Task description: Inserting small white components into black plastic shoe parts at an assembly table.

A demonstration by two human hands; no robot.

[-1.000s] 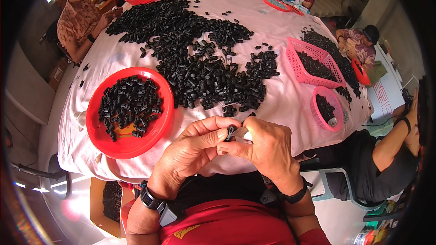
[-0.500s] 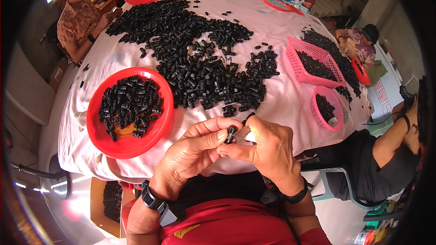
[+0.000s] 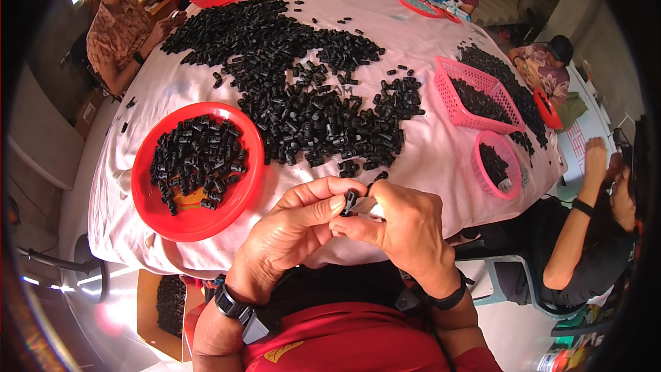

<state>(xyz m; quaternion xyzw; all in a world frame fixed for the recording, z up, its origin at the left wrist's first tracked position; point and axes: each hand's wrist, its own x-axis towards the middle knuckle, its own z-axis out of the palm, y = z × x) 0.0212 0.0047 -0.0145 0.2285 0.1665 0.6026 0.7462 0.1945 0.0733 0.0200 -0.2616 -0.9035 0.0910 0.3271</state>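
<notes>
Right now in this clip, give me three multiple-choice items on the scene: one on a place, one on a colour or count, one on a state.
1. Where does the round red bowl of black parts sit?
A. to the left of the person's hands
B. to their right
C. on the floor

2. What colour is the rectangular mesh basket?
A. blue
B. pink
C. green

3. How is the small black part at the table edge held?
A. lying loose on the cloth
B. dropped in a bowl
C. pinched between the fingertips of both hands

Answers:
1 A: the bowl lies on the pale cloth left of the left hand.
2 B: its walls are pink, to the right of the heap of black parts.
3 C: the left hand and right hand meet in a grip on it.
</notes>
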